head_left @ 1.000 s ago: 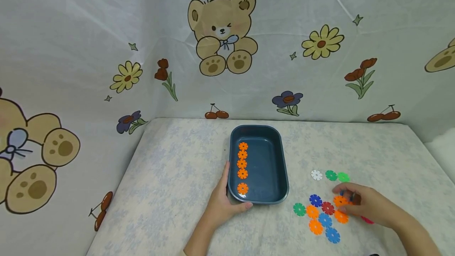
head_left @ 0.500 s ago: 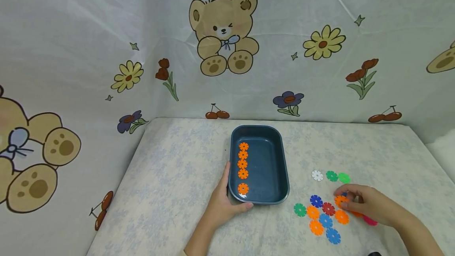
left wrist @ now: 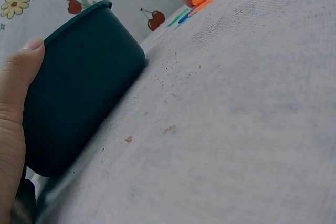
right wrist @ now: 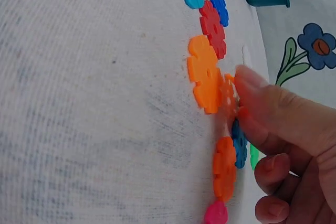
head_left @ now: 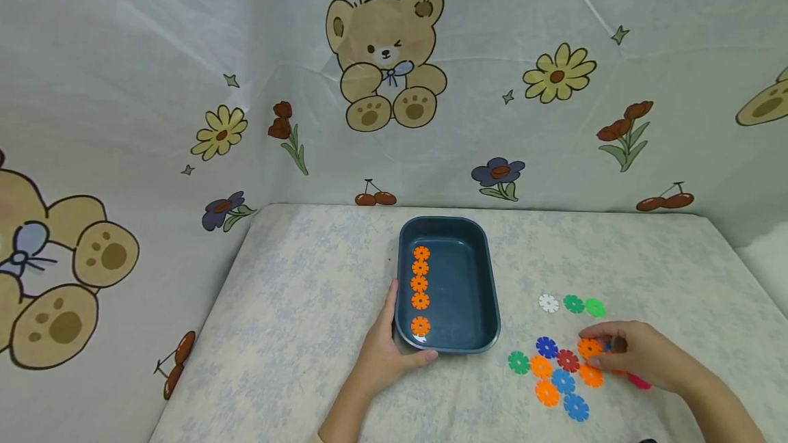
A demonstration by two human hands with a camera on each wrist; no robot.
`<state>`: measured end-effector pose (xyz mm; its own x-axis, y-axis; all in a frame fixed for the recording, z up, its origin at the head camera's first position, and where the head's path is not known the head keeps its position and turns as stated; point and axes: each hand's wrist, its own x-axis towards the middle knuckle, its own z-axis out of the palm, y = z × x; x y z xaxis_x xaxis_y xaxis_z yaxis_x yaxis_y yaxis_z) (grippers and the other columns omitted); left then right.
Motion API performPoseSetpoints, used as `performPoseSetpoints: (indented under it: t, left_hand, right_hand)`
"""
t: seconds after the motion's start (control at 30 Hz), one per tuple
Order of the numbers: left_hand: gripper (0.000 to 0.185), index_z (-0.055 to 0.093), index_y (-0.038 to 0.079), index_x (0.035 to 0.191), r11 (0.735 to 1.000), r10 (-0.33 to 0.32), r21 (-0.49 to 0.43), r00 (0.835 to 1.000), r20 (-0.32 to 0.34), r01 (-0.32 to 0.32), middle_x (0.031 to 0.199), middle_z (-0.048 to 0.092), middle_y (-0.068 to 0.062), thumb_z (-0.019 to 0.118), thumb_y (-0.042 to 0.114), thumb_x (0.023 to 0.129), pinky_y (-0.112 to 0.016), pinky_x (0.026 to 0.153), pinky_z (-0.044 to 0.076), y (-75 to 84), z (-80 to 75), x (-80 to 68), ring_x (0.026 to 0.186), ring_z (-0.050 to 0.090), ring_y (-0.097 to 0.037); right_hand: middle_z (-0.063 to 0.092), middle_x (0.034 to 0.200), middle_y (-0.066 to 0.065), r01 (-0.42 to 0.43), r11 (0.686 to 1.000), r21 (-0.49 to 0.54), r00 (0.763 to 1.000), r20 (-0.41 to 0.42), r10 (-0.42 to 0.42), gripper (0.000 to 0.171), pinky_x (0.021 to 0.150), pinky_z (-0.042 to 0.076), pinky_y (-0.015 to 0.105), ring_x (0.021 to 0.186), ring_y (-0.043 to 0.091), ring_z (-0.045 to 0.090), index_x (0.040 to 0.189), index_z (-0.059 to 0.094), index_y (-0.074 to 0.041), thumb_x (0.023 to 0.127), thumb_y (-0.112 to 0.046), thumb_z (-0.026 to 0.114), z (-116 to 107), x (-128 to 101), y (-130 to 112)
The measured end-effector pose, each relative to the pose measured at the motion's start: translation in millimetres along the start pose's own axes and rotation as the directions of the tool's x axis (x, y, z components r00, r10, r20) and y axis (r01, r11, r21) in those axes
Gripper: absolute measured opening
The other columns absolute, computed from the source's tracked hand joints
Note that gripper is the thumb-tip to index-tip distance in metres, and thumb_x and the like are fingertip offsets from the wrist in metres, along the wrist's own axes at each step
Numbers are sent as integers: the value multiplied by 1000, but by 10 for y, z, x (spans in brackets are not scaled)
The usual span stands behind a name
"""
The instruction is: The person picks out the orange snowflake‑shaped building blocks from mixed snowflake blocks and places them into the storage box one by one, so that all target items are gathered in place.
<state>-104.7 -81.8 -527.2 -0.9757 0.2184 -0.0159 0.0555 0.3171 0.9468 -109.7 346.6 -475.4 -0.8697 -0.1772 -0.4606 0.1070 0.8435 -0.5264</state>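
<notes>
Five orange discs (head_left: 419,284) lie in a row along the left side of the blue tray (head_left: 463,299), centre of the head view. The two hands are well apart: the left hand (head_left: 383,357) grips the tray's lower-left corner, and the right hand (head_left: 643,354), lower right, pinches another orange disc (head_left: 589,346). Over the last second tray and row stay put while the right fingertips draw in slightly on that disc; the work seems to be at the picking-up step. On the tabletop (head_left: 320,292) around it are four loose orange discs (head_left: 547,393), three green discs (head_left: 519,362), two light blue discs (head_left: 576,407), one dark blue disc (head_left: 546,347), one red disc (head_left: 568,361), one white disc (head_left: 548,303), one pink disc (head_left: 640,382) and at least one more blue disc (head_left: 609,346), mostly hidden.

In the left wrist view, one thumb presses the tray at left; at the top, the pinched disc is tilted above flat ones.

In the right wrist view, thumb and forefinger meet the pinched disc, right of centre, close beside two orange discs.
</notes>
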Motion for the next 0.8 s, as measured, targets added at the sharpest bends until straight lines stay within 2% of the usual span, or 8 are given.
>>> performPoseSetpoints:
  t: [0.2, 0.33, 0.57, 0.7, 0.8]
  left_hand:
    - [129, 0, 37, 160, 1000, 5, 3, 1000, 1, -5, 165, 7, 18, 89, 51, 68, -54, 121, 24, -7, -2, 6, 153, 16, -15]
    - [128, 0, 38, 160, 1000, 5, 3, 1000, 1, -5, 165, 7, 20, 89, 51, 68, -53, 122, 24, -9, -3, 11, 153, 15, -13]
    - [129, 0, 36, 160, 1000, 11, 0, 1000, 1, -11, 165, 7, 18, 89, 51, 67, -53, 121, 24, -2, -8, 11, 153, 16, -14]
    - [128, 0, 38, 159, 1000, 6, -5, 1000, 5, -6, 165, 7, 17, 89, 51, 68, -53, 122, 24, -1, -9, 12, 153, 16, -15]
    - [128, 0, 39, 159, 1000, 6, -9, 1000, 6, -6, 165, 7, 17, 89, 50, 68, -53, 122, 24, -3, -10, 15, 153, 16, -14]
  right_hand:
    - [53, 81, 0, 0, 999, -33, 997, -74, -3, 53, 54, 35, 23, 74, 11, 44, 116, 73, -13, 75, -46, 83, 21, 30, -64]
    - [52, 78, 0, 62, 998, -24, 982, -176, -66, 49, 51, 35, 23, 70, 11, 44, 113, 74, -12, 77, -43, 82, 31, 92, -167]
    - [55, 79, 1, 191, 981, -7, 917, -355, -182, 44, 52, 36, 24, 71, 12, 44, 113, 74, -11, 82, -42, 78, 14, 396, -491]
    - [57, 79, 1, 293, 956, 14, 865, -430, -259, 36, 52, 37, 23, 70, 13, 46, 110, 75, -10, 84, -35, 78, 45, 622, -718]
    - [59, 80, 2, 346, 938, 28, 835, -465, -294, 33, 53, 37, 23, 69, 14, 46, 109, 75, -10, 85, -32, 78, 74, 784, -891]
